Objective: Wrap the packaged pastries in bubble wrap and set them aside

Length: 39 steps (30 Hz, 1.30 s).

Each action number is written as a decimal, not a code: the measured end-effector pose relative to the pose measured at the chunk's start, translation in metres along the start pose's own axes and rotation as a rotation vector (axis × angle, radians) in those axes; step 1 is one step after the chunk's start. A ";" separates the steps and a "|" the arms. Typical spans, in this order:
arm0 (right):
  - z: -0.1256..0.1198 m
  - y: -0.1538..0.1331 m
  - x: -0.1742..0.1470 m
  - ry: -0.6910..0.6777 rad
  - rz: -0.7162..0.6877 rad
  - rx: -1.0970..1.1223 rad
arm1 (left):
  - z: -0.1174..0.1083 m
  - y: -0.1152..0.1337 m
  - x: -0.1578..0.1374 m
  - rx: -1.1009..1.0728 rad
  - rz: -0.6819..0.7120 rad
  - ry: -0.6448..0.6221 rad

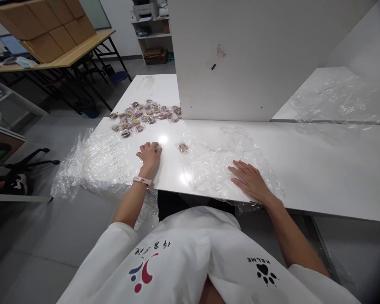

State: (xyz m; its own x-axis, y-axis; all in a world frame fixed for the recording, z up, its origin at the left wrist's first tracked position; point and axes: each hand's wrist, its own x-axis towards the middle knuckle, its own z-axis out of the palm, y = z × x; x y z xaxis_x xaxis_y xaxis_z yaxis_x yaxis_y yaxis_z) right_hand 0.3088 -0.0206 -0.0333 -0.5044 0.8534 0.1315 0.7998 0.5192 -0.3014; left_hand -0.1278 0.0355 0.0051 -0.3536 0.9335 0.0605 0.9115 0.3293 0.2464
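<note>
My left hand [150, 155], with a pink band at the wrist, rests on the white table with its fingers curled over a small dark wrapped piece [157, 147], mostly hidden under them. My right hand [247, 179] lies flat, fingers apart, on a large clear plastic bag [209, 164] spread over the table. At the left end of that bag is one small brown wrapped piece [183, 147]; I cannot tell whether it is inside or under the film. Beyond my left hand lies a loose pile of small wrapped pieces [142, 115], brown, pink and yellowish.
A stack of clear plastic bags [98, 156] hangs over the table's left edge. An upright white panel [234, 59] stands at the back of the white table [329, 169]. More crumpled film [332, 105] lies behind on the right. Cardboard boxes [50, 29] stand on another desk.
</note>
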 end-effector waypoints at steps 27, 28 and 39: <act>-0.013 -0.042 -0.027 0.240 0.089 0.043 | 0.011 0.112 -0.104 -0.293 0.862 -0.373; -0.013 -0.053 -0.032 0.235 0.039 0.055 | 0.003 0.094 -0.103 -0.287 0.893 -0.413; 0.000 -0.104 -0.045 0.331 0.029 0.375 | -0.007 0.016 -0.140 -0.298 0.822 -0.287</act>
State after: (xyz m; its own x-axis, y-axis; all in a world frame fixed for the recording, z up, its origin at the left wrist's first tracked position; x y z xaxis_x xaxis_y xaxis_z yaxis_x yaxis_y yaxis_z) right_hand 0.2486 -0.1132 -0.0078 -0.3052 0.8677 0.3924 0.6089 0.4946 -0.6201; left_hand -0.0652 -0.0904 0.0072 0.4833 0.8703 0.0948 0.7471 -0.4665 0.4736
